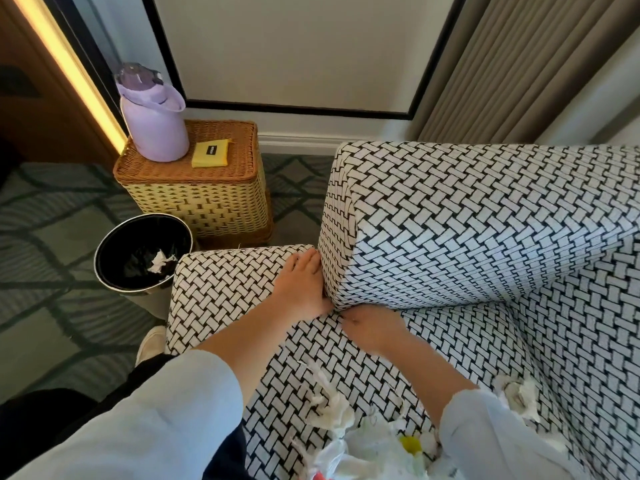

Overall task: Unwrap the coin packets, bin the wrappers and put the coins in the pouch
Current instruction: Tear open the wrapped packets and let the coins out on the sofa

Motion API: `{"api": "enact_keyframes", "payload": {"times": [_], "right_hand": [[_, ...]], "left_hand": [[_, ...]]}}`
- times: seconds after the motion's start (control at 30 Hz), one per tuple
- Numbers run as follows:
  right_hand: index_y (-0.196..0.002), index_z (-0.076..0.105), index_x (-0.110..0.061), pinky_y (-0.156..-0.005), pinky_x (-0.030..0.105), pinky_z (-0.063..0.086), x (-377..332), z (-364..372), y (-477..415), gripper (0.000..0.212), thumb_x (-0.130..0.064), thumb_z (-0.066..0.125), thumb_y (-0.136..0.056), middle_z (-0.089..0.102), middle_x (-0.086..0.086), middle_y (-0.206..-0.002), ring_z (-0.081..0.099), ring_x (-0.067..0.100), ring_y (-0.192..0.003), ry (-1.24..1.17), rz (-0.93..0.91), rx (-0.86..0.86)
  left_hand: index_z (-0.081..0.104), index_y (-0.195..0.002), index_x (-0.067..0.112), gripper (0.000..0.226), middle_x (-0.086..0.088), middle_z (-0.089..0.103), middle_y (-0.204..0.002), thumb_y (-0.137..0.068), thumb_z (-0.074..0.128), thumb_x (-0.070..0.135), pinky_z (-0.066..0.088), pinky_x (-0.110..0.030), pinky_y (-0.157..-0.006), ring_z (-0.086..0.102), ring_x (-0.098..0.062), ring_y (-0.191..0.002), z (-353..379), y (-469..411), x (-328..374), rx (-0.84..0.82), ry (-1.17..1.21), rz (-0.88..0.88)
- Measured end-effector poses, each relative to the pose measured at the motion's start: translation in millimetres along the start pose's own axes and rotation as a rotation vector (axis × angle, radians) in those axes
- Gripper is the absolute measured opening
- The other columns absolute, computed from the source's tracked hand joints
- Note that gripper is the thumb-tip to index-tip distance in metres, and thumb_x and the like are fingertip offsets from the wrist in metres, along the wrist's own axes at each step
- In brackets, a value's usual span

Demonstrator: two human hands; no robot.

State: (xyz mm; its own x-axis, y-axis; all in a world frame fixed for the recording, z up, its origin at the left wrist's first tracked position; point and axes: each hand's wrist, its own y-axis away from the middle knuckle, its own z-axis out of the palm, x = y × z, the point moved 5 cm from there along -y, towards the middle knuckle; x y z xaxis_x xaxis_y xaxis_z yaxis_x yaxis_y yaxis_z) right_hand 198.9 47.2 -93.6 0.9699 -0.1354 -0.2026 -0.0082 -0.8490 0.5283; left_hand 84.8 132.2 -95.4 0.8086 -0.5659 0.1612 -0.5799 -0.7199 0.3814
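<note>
On the floor at the left stands the black bin, with one crumpled white wrapper lying in it, so at least some binning looks done. Behind it a wicker hamper carries a lilac bottle and a flat yellow packet, neither of which seems part of the job.

The left hand lies flat on the sofa armrest, fingers straight and holding nothing, its edge against the back cushion. Just beside it, the right hand reaches into the corner where the seat meets that cushion. Its fingers are tucked out of sight, so I cannot tell whether they grip anything. My guess is that it is feeling for a coin lost in the gap.

Lower on the seat lies torn white paper, not yet binned. Next to it, at the bottom edge, is a white daisy-printed thing that may be the pouch. At the far right sits another crumpled packet, seemingly unopened. No loose coins show. The task appears midway.
</note>
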Motion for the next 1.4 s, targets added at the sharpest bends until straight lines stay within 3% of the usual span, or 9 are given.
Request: {"api": "enact_keyframes", "payload": {"times": [0.07,0.2,0.4,0.5,0.67,0.87,1.03,1.23,1.4], "right_hand": [[-0.109,0.064,-0.020,-0.079,0.030,0.042,3,1,-6,0.039,-0.039,0.032,-0.097,0.065,0.003,-0.115,0.055,0.021,-0.102,-0.010,-0.023,-0.027],[-0.122,0.061,-0.023,-0.095,0.034,0.044,6,4,-10,0.043,-0.041,0.030,-0.097,0.060,0.002,-0.128,0.051,0.024,-0.116,-0.007,-0.069,-0.062],[-0.125,0.058,-0.017,-0.102,0.035,0.040,-2,4,-4,0.043,-0.037,0.035,-0.094,0.056,0.006,-0.134,0.047,0.025,-0.122,-0.047,-0.052,-0.059],[-0.131,0.054,-0.018,-0.105,0.036,0.036,-4,4,0,0.043,-0.035,0.037,-0.095,0.052,0.005,-0.140,0.043,0.026,-0.128,-0.038,-0.078,0.010],[-0.125,0.055,-0.016,-0.105,0.034,0.036,-6,4,2,0.039,-0.032,0.038,-0.094,0.056,0.005,-0.131,0.045,0.026,-0.124,-0.043,-0.089,0.030],[-0.115,0.058,-0.013,-0.101,0.035,0.038,-4,5,-1,0.037,-0.034,0.037,-0.094,0.059,0.005,-0.122,0.048,0.025,-0.117,-0.064,-0.058,-0.023],[-0.099,0.055,-0.018,-0.095,0.035,0.039,-4,6,-6,0.034,-0.045,0.036,-0.091,0.059,0.004,-0.119,0.049,0.025,-0.115,-0.053,-0.010,-0.100],[-0.134,0.048,-0.019,-0.111,0.042,0.020,-5,17,-15,0.072,-0.060,0.024,-0.080,0.042,0.006,-0.148,0.032,0.027,-0.136,-0.053,0.045,-0.092],[-0.147,0.031,-0.020,-0.115,0.044,0.007,-2,28,-14,0.079,-0.062,0.018,-0.082,0.030,0.005,-0.156,0.020,0.025,-0.143,-0.060,0.025,-0.056]], "left_hand": [[-0.005,-0.155,0.019,0.098,-0.004,-0.009,-0.163,-0.086,0.051,0.061,-0.012,-0.043,-0.119,-0.015,-0.021,-0.149,3,-10,-4,-0.017,0.045,-0.007],[-0.001,-0.156,0.021,0.101,-0.001,-0.006,-0.164,-0.083,0.057,0.058,-0.015,-0.041,-0.114,-0.013,-0.021,-0.149,7,-23,-7,-0.024,0.042,-0.059],[0.036,-0.148,0.023,0.081,0.001,0.030,-0.152,-0.076,0.071,0.038,0.008,-0.041,-0.118,0.016,-0.021,-0.143,-2,-23,-5,0.218,-0.009,-0.158],[0.037,-0.146,0.023,0.081,0.000,0.030,-0.148,-0.075,0.071,0.039,0.012,-0.040,-0.116,0.020,-0.022,-0.140,-4,-29,-4,0.212,-0.016,-0.204],[0.037,-0.146,0.022,0.072,-0.005,0.030,-0.147,-0.081,0.064,0.038,0.019,-0.048,-0.115,0.025,-0.025,-0.137,-9,-41,-11,0.169,-0.110,-0.260],[0.020,-0.151,0.021,0.079,-0.008,0.029,-0.149,-0.086,0.055,0.048,0.007,-0.064,-0.115,0.022,-0.028,-0.141,-7,-52,-12,0.082,-0.172,-0.308],[0.033,-0.146,0.021,0.067,-0.006,0.042,-0.142,-0.087,0.055,0.044,0.023,-0.055,-0.114,0.036,-0.028,-0.135,-7,-48,-10,0.174,-0.168,-0.285],[0.052,-0.129,0.022,0.048,-0.003,0.058,-0.124,-0.085,0.058,0.039,0.030,-0.049,-0.110,0.049,-0.026,-0.122,-6,-44,-10,0.321,-0.141,-0.253],[0.064,-0.115,0.020,0.036,-0.004,0.066,-0.112,-0.082,0.061,0.033,0.031,-0.049,-0.111,0.055,-0.026,-0.117,-9,-40,-8,0.407,-0.089,-0.237]]}}
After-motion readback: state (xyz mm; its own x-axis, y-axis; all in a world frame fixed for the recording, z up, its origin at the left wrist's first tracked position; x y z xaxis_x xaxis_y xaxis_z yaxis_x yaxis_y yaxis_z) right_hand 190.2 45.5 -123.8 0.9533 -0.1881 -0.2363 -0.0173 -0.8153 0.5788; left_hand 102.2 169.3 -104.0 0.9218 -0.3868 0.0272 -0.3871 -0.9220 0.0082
